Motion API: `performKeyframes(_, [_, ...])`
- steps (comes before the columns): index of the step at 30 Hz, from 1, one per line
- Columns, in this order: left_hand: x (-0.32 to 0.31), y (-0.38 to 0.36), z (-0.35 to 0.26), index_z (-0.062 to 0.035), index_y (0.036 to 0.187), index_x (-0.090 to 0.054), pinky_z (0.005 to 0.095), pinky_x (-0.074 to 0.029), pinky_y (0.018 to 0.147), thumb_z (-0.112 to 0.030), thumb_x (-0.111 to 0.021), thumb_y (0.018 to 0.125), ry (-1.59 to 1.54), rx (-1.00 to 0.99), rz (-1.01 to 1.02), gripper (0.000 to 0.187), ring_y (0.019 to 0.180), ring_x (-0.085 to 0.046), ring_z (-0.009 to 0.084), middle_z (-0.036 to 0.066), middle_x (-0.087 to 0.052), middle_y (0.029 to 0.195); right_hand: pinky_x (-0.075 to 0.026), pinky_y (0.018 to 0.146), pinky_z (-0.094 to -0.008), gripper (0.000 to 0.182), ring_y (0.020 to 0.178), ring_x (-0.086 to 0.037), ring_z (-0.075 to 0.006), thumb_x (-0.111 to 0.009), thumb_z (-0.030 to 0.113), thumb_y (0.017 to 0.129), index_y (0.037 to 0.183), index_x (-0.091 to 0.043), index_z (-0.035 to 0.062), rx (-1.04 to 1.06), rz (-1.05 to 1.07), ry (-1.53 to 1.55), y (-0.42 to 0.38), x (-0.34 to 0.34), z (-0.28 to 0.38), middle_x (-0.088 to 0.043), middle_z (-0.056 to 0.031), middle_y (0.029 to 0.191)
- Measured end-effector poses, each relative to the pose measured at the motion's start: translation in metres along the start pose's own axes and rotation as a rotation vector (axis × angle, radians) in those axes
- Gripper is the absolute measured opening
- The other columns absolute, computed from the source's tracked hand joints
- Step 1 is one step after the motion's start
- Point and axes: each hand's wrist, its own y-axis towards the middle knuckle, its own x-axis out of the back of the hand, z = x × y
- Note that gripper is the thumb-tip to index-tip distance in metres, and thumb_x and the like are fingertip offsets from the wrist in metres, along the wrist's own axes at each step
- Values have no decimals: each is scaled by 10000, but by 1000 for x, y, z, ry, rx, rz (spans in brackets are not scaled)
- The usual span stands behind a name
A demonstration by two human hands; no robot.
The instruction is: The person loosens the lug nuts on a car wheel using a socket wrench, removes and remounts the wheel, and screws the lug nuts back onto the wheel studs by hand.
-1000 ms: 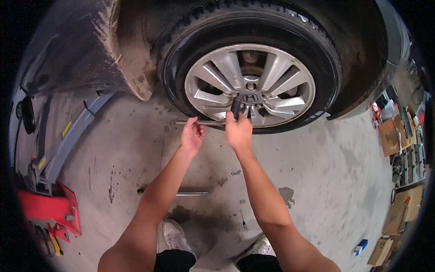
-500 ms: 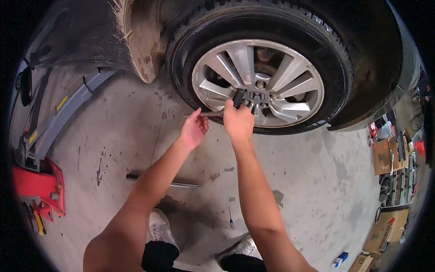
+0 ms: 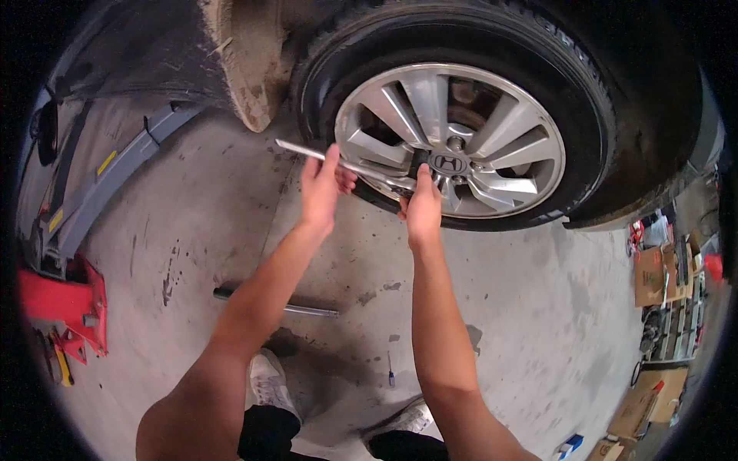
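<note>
A car wheel (image 3: pixel 361 107) with silver spokes and a centre cap (image 3: pixel 448 163) faces me. A metal bar tool (image 3: pixel 369 172) runs from the left to a dark socket end at a lug nut beside the cap. My right hand (image 3: pixel 421 207) is closed round the tool's head end near the hub. My left hand (image 3: pixel 324 188) is at the bar's middle, thumb over it and fingers partly curled below; how firmly it grips is hard to tell.
Another long bar (image 3: pixel 307 310) and a screwdriver (image 3: pixel 391 376) lie on the floor. A red jack stand (image 3: pixel 69 307) and a grey lift arm (image 3: pixel 115 173) are at the left. Cardboard boxes (image 3: pixel 649 276) and a blue item (image 3: pixel 570 444) are at the right.
The bar's left end has swung upward. My left hand has risen slightly with it, and my right hand has shifted right and a little down. The wheel appears slightly farther right.
</note>
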Motion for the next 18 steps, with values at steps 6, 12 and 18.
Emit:
performKeyframes(6, [-66,-46,-83,-6,1119,-593,249,-504,569,-189,-713,976,569,-459,362,260,639,-619,76,54,-701,779,-412,525,-303,550,525,-486,-135,-410,586,1046,885,-591,92,-375,230,647,-13,2,17,-534,-26,625])
performKeyframes(12, [-32,-22,-32,-55,969,-574,256,-493,551,-338,-605,1042,121,-294,-1,294,584,-594,112,16,-633,698,-428,529,-304,556,532,-490,-123,-446,587,1039,826,-566,87,-291,243,326,-10,11,21,-542,-17,628])
performKeyframes(18, [23,18,62,-72,963,-585,297,-528,624,-345,-593,1040,-339,580,25,284,696,-617,146,37,-648,799,-434,499,-321,601,524,-504,-140,-473,580,1032,748,-551,57,-192,170,107,-12,12,27,-498,-16,594])
